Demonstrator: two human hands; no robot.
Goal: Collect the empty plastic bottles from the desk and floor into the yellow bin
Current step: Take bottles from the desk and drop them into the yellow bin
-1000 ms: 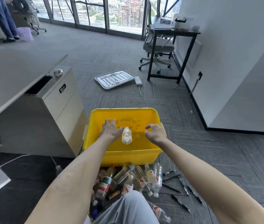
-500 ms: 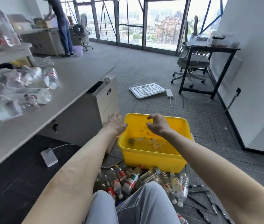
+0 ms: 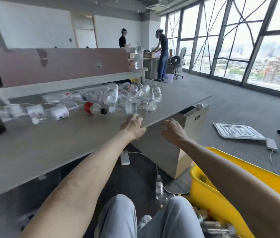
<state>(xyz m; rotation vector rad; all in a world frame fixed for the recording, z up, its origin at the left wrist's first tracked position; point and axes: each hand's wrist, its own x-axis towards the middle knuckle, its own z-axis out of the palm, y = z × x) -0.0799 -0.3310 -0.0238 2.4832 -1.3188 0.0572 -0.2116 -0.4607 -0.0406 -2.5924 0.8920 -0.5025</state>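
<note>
The left hand (image 3: 132, 125) hovers over the desk (image 3: 50, 143) edge with fingers loosely bent and nothing in them, its fingertips just beside the nearest clear bottle (image 3: 129, 107); whether they touch it cannot be told. The right hand (image 3: 172, 129), likewise relaxed and empty, is held out just beyond the desk edge in front of the drawer cabinet (image 3: 194, 121). A pile of empty plastic bottles (image 3: 132, 93) lies across the desk, one more bottle (image 3: 159, 186) stands on the floor, and the yellow bin (image 3: 208, 200) sits low at the right under the right forearm.
</note>
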